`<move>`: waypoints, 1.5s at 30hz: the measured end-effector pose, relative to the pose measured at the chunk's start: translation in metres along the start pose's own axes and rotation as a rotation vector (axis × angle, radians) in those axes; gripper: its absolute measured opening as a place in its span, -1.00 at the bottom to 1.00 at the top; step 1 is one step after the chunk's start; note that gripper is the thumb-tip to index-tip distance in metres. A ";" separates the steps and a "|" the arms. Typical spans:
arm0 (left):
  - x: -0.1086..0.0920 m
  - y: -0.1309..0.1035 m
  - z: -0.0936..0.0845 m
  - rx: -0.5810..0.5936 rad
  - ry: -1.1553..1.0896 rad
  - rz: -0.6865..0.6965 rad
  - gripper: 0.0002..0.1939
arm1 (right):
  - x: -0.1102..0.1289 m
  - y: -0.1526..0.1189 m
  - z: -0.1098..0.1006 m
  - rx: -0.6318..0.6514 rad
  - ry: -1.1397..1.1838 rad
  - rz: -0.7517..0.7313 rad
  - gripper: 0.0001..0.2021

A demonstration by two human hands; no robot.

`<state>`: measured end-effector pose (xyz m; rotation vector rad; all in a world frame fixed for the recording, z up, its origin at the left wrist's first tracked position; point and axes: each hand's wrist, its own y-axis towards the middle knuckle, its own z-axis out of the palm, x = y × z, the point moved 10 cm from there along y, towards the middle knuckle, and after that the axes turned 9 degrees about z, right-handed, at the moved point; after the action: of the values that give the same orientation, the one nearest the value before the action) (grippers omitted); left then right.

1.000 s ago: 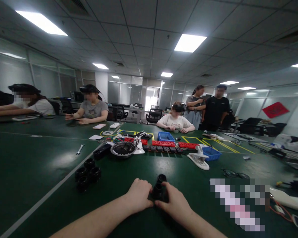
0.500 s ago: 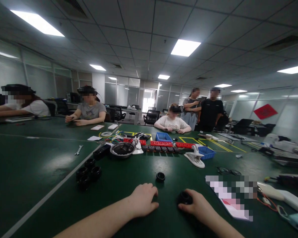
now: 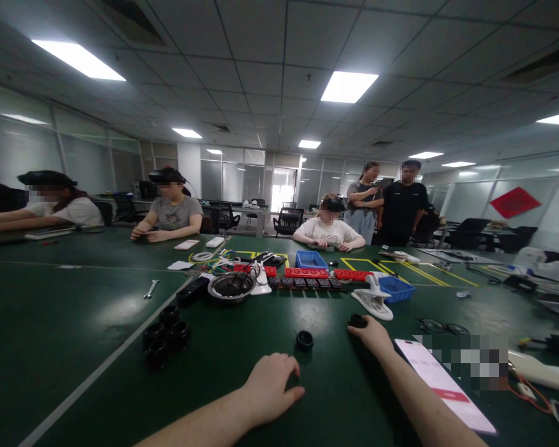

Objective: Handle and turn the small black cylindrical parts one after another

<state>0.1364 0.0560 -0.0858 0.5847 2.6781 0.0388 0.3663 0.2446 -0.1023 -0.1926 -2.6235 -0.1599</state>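
Observation:
My right hand [image 3: 371, 335] grips a small black round part [image 3: 358, 321], reaching forward over the green table [image 3: 242, 329], just in front of a white clip stand [image 3: 372, 299]. Near the front edge my left hand [image 3: 274, 385] rests with fingers curved and thumb apart, nothing between them. A second black ring-shaped part [image 3: 304, 339] sits alone on the table between and beyond the hands. Several more black round parts [image 3: 179, 335] are clustered at the left.
A phone [image 3: 442, 379] lies beside my right forearm. Farther back are a metal bowl [image 3: 231, 287], red strips [image 3: 306, 272], blue trays [image 3: 311, 259] and a wrench [image 3: 151, 288]. Glasses [image 3: 442, 326] lie at the right. People sit across the table; two others stand behind.
My right hand has moved forward with the black part, away from the front edge. My left hand has stayed nearly in place. The view has shifted slightly.

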 end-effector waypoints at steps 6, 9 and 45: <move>0.005 0.007 0.001 0.003 -0.019 0.003 -0.83 | 0.011 -0.009 0.014 0.034 0.012 -0.092 -0.56; 0.007 0.009 0.004 0.012 -0.029 0.006 -0.83 | 0.003 -0.010 0.007 0.007 -0.020 -0.044 -0.60; 0.004 0.007 0.004 0.013 0.014 0.021 -0.84 | 0.145 -0.121 0.051 0.158 -0.277 -0.482 -0.69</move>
<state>0.1371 0.0645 -0.0901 0.6192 2.6871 0.0319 0.1968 0.1491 -0.0843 0.5107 -2.8952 -0.0923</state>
